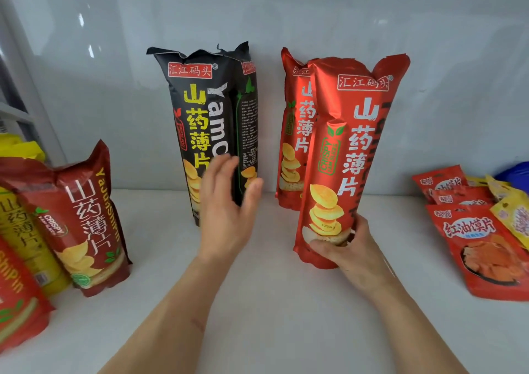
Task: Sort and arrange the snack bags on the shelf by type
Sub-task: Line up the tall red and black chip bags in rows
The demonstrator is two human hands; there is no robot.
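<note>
red yam-chip bag (343,156), being gripped upright at its base by the right hand (352,247), just in front of another red bag (294,133) standing against the back wall. left hand (226,202) spreading open, fingers straight, at the front of two black yam-chip bags (206,121) standing on the white shelf (272,302). dark red bags (86,216) leaning at far left; flat red packets (481,239) lying at right.

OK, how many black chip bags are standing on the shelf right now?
2: a front black bag beside the left hand, and a second black bag right behind it. More could be hidden behind.
</note>
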